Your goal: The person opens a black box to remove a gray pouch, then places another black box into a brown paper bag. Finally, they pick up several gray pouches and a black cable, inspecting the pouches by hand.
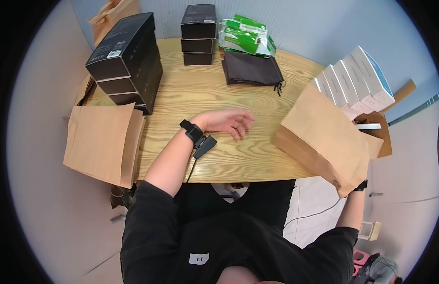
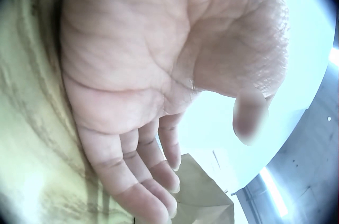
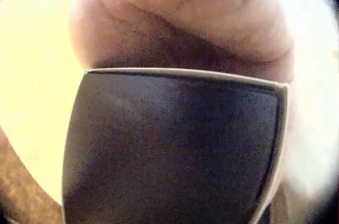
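Wood-grain tbl (image 1: 191,94), near edge roughly straight, far edge by pale blue-grey back wall (image 1: 295,28). Off-white L wall (image 1: 39,118) past L edge, pale R wall (image 1: 416,168) past R edge. Lt tile flr (image 1: 314,196) w/ visible joints, off near edge twd R corner. L wrist cam: greyish clg (image 2: 304,155), bright strip lt (image 2: 274,192).

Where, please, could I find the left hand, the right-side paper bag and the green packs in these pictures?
Left hand (image 2: 143,75): left wrist view, on the palm.
Right-side paper bag (image 1: 326,132): head view, on its broad upper face.
Green packs (image 1: 244,41): head view, on the pile's middle.
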{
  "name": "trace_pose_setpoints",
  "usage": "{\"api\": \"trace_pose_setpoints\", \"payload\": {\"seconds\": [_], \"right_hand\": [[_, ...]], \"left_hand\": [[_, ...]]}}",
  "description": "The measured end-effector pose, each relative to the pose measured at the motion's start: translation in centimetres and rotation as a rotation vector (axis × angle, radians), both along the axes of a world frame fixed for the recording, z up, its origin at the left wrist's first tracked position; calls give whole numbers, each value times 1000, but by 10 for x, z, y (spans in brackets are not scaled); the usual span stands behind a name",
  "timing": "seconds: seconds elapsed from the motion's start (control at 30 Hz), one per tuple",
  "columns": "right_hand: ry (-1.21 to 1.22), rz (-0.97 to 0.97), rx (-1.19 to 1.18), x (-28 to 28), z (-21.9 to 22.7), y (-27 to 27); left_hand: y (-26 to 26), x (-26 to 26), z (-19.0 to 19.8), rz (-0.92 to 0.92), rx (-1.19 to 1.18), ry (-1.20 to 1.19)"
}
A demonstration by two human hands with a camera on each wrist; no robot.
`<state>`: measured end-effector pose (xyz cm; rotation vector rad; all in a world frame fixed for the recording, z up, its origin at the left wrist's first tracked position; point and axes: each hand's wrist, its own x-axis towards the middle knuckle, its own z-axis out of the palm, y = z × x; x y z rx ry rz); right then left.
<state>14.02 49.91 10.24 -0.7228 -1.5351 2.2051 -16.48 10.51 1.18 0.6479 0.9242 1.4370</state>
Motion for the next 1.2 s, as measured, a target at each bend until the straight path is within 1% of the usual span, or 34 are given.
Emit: {"api": "trace_pose_setpoints", "payload": {"seconds": [0.1,0.13,0.17,0.23,0.27,0.33,0.37,0.43,0.47,0.53,0.57,0.63,0.67,0.73,0.8,0.87,0.93,0.97,1.0,1.03,1.07,1.1,1.17,1.2], "right_hand": [[-19,24,-30,3,-17,-11],[-24,32,-42,5,-20,-14],[-29,39,-54,5,-25,-16],[-38,60,-72,5,-32,-20],[-43,65,-76,5,-35,-21],[-51,76,-78,2,-37,-22],[-54,70,-73,2,-40,-24],[-67,81,-71,-1,-44,-24],[-73,89,-66,-4,-45,-23],[-93,118,-54,-10,-46,-21],[-107,133,-44,-14,-46,-20],[-134,170,-20,-24,-47,-16],[-151,188,-5,-27,-47,-15],[-177,230,24,-36,-48,-11],[-203,267,62,-42,-48,-7],[-231,304,112,-43,-47,2],[-254,361,209,-33,-45,24],[-257,370,242,-23,-40,35],[-256,384,280,-19,-28,30],[-249,270,216,-7,-14,23],[-233,155,155,-1,11,-2],[-206,-76,31,10,28,-22],[-142,-223,-46,56,22,9],[-78,-292,-25,73,20,15]], "left_hand": [[1,-8,-9,-68,41,-12],[1,-8,-12,-25,18,42],[2,-9,-13,-33,17,43],[3,-12,-18,-17,115,36],[3,-9,-12,-22,114,38],[2,-3,0,108,43,21],[2,1,6,100,43,22],[3,6,13,351,-171,247],[1,4,13,346,-170,247],[-5,-5,13,269,-29,177],[-5,-3,16,269,-28,177],[-7,4,25,278,-59,336],[-6,4,25,276,-58,335],[-5,3,24,176,-55,313],[-4,1,20,186,-50,329],[-4,3,24,202,-45,343],[-3,9,29,320,-39,265],[-4,8,28,325,-40,263],[-3,6,26,341,-18,246],[-2,4,24,354,5,229],[-2,2,21,356,5,229],[0,1,18,358,24,191],[1,2,17,360,44,152],[2,4,19,362,43,128]]}}
